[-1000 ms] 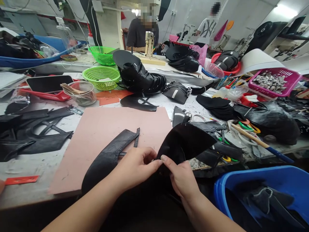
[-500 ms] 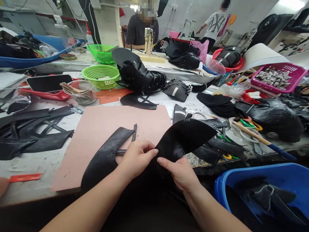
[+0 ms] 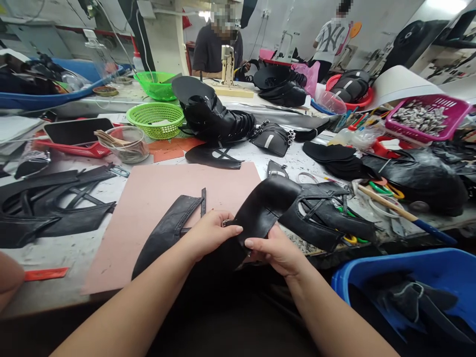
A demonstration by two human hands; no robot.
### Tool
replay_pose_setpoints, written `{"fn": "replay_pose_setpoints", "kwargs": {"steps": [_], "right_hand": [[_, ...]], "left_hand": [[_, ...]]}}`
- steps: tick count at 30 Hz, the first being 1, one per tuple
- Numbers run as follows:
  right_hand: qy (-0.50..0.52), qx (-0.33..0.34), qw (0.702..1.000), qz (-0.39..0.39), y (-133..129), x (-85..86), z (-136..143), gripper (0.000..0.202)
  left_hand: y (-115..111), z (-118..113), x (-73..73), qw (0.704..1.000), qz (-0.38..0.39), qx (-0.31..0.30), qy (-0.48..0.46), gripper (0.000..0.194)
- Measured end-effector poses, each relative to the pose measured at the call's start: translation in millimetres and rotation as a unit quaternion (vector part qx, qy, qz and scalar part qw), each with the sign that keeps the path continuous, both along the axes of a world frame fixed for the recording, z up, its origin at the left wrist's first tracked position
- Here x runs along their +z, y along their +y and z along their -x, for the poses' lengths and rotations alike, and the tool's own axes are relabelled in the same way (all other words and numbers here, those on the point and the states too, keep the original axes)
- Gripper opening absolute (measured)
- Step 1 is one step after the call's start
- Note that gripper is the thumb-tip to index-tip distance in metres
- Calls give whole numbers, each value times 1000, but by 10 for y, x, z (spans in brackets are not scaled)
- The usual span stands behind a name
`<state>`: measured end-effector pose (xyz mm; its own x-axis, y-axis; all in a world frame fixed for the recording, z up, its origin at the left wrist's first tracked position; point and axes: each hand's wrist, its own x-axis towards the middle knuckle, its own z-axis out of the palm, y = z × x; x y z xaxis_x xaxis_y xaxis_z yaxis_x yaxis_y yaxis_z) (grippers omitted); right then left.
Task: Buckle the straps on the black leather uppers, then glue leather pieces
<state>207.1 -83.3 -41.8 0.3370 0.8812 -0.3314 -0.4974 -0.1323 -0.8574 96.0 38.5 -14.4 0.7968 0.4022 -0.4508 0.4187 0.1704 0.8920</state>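
Note:
Between both hands is a curved black leather piece (image 3: 269, 201), held above the table's front edge. My left hand (image 3: 213, 233) pinches its left side, and a small metal buckle shows by the fingers. On its lower right side my right hand (image 3: 275, 250) grips with the thumb on top; some of its fingers are hidden underneath. A second black leather piece (image 3: 163, 230) with a narrow strap lies on the pink board (image 3: 148, 183), left of my left hand and partly behind my forearm.
Strapped black leather pieces lie left (image 3: 85, 218) and right (image 3: 320, 230) of the board. A blue bin (image 3: 344, 270) stands at lower right. Behind are a green basket (image 3: 156, 121), a stack of black parts (image 3: 211, 109) and a magenta basket (image 3: 457, 124). Someone (image 3: 217, 47) sits across the table.
The held leather piece has tipped, its free end moving left and down, so more of its shiny face shows. Both hands keep their hold. The strapped pieces at right are less covered.

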Motion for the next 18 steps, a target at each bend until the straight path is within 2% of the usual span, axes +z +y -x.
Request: {"fn": "replay_pose_setpoints", "kwargs": {"steps": [2, 7, 9, 13, 16, 18], "right_hand": [[8, 39, 999, -3, -11, -8, -27, 55], [-94, 0, 995, -33, -15, -40, -67, 57], [-112, 19, 993, -30, -19, -32, -85, 57], [-79, 51, 995, -37, -16, 34, -62, 52], [-88, 16, 995, -39, -11, 65, 82, 42], [-127, -21, 991, -26, -51, 40, 220, 33]], "left_hand": [[-9, 1, -7, 1000, 4, 9, 6, 19], [-24, -3, 43, 999, -30, 20, 10, 19], [-21, -6, 69, 998, -58, 17, 20, 20], [-18, -9, 98, 989, -147, -10, 4, 27], [-21, -21, 137, 971, -237, -27, -25, 36], [2, -27, 211, 949, -302, -77, -52, 36]]}}
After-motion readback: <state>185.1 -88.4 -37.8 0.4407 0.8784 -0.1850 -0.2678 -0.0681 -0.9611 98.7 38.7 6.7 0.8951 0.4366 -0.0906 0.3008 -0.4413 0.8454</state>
